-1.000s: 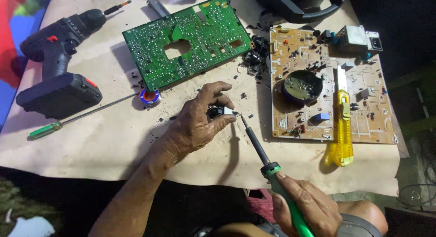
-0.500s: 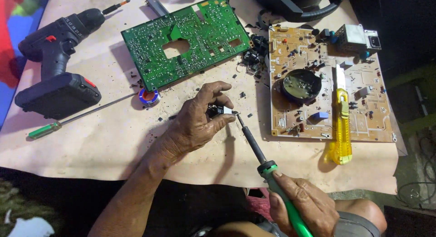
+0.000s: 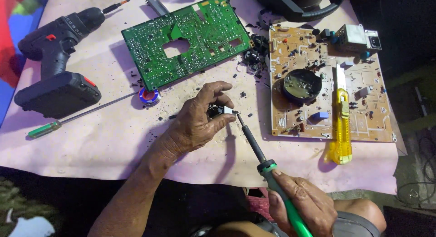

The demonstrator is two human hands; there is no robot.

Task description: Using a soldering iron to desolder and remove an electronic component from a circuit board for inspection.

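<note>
- The small black component (image 3: 217, 111) sits pinched in my left hand (image 3: 197, 123), thumb below and fingers (image 3: 217, 88) curled over the top, low over the tabletop (image 3: 104, 141) near the middle of the work area; I judge this grip steadies it and leaves one end exposed.
- My right hand (image 3: 302, 205) wraps its fingers closed around the green handle of the soldering iron (image 3: 259, 153), held like a pen so the tip angles up-left and meets the component's exposed end.
- Just left of my left hand lies a small spool of solder (image 3: 149, 96), near enough to reach.
- Above it rests the green circuit board (image 3: 186, 39), flat, with a cut-out in its middle.
- To the right lies a tan circuit board (image 3: 363, 82) carrying a round black part, with a yellow utility knife (image 3: 341, 123) laid across it, its end overhanging the near edge.
- Far left are a black cordless drill (image 3: 56, 69) and a green-handled screwdriver (image 3: 45, 129), well apart from both hands.
- Dark bits of debris are scattered between the boards.
</note>
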